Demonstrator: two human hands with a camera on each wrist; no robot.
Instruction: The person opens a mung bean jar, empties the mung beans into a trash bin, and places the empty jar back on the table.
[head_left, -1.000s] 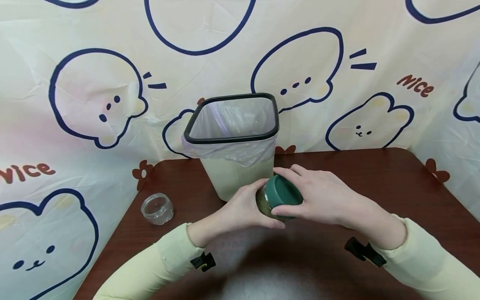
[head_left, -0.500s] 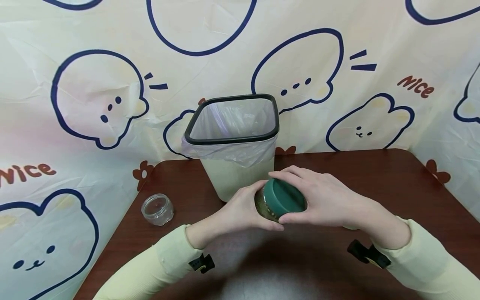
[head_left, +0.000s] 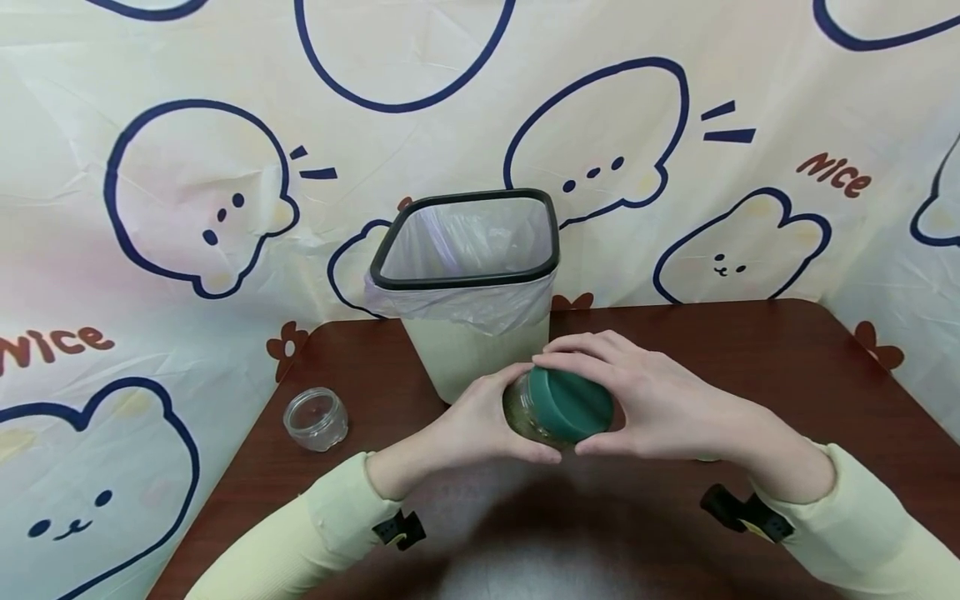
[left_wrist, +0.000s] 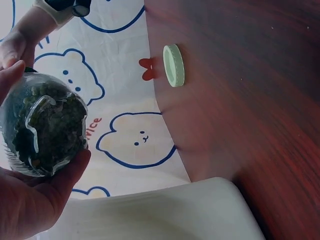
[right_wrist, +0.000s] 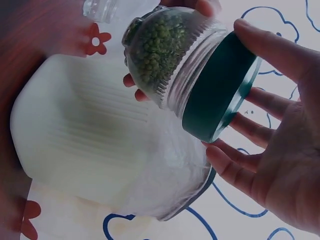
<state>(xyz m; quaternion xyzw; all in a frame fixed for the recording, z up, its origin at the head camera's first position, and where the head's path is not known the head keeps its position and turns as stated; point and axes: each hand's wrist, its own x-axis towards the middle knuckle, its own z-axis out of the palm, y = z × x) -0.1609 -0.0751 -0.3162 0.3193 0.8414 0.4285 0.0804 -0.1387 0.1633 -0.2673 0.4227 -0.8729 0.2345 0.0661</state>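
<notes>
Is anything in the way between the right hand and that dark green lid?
Nothing visible: the right hand already has its thumb and fingers around the dark green lid. The left hand grips the jar on its other side, and the bin stands behind, not between.

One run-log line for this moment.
left grip: holds lidded jar; right grip: holds green lid; lidded jar: tilted, green contents; clear jar: on table, left of bin

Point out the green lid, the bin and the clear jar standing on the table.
Green lid [right_wrist: 220,89]: right wrist view, on its side wall.
Bin [head_left: 482,357]: head view, on its front wall.
Clear jar [head_left: 320,433]: head view, on its side wall below the rim.
</notes>
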